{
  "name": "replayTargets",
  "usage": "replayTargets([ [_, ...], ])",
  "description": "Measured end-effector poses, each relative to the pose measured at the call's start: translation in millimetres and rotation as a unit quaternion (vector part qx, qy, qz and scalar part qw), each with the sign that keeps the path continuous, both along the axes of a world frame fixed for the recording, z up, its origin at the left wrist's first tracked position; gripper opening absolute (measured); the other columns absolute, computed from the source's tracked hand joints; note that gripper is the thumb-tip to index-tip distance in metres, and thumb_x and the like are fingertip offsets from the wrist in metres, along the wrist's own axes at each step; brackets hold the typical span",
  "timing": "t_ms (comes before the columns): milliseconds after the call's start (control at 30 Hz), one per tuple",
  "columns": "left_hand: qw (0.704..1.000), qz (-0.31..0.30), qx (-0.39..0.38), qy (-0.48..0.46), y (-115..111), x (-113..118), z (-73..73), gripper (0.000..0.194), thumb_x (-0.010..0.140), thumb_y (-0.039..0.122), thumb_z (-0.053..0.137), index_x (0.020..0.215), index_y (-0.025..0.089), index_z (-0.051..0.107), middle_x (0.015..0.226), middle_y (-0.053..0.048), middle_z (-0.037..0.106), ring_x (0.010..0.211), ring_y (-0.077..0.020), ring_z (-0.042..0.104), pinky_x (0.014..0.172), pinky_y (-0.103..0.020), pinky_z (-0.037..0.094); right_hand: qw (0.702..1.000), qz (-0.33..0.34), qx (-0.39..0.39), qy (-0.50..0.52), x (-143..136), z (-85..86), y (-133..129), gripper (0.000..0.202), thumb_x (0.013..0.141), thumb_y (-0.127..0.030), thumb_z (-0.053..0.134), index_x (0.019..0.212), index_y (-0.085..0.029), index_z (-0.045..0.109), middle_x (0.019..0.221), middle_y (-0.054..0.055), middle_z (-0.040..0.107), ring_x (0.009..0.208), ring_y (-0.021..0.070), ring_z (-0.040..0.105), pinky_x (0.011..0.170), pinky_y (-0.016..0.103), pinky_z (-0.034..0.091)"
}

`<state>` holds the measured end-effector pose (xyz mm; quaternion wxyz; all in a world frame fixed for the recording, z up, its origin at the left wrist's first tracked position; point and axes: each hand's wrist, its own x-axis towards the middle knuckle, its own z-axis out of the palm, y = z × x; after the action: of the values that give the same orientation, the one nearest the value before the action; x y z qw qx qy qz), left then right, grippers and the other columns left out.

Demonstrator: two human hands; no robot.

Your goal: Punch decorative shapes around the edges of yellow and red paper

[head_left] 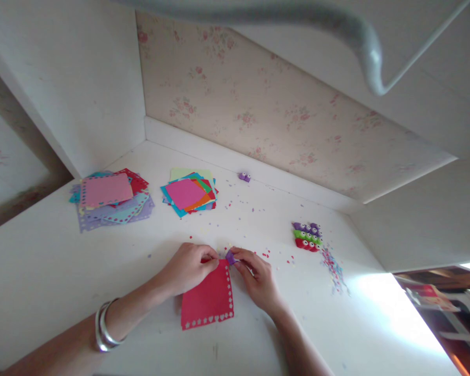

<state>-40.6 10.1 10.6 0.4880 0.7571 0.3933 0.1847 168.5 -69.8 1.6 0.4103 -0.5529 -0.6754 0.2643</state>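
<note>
A red paper sheet (207, 297) lies on the white table, with small star and heart holes punched along its right and bottom edges. My left hand (191, 266) pinches the sheet's top edge near its middle. At the sheet's top right corner, my right hand (256, 274) holds a small purple punch (230, 257) between thumb and fingers. The punch touches the paper's edge. Small red and pale paper bits are scattered just beyond the hands.
Punched papers (105, 190) are stacked at the left; plain coloured sheets (186, 194) lie nearer the middle. Another purple punch (244, 177) sits by the back wall. Purple, green and red punches (307, 236) stand in rows at the right, beside a confetti pile (333, 269).
</note>
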Motion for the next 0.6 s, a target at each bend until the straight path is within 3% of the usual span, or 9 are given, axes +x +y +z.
replayTargets([
  [267, 1.000, 0.021, -0.014, -0.006, -0.8, 0.0, 7.0, 0.025, 0.086, 0.035, 0.052, 0.089, 0.022, 0.073, 0.093, -0.002, 0.076, 0.089, -0.0205, 0.069, 0.077, -0.026, 0.049, 0.994, -0.044, -0.035, 0.099, -0.8, -10.5, 1.6, 0.015, 0.091, -0.031, 0.060, 0.104, -0.025, 0.064, 0.116, 0.009, 0.068, 0.100, 0.0211, 0.068, 0.088, 0.036, 0.057],
  [600, 0.999, 0.040, -0.010, -0.006, 0.1, 0.0, 10.1, 0.024, 0.086, 0.034, 0.051, 0.086, 0.022, 0.072, 0.089, -0.001, 0.075, 0.083, -0.0191, 0.068, 0.074, -0.025, 0.046, 0.995, -0.049, -0.026, 0.077, -1.5, -7.0, 1.6, 0.014, 0.090, -0.029, 0.062, 0.103, -0.025, 0.065, 0.114, 0.007, 0.069, 0.098, 0.0203, 0.068, 0.086, 0.035, 0.058],
])
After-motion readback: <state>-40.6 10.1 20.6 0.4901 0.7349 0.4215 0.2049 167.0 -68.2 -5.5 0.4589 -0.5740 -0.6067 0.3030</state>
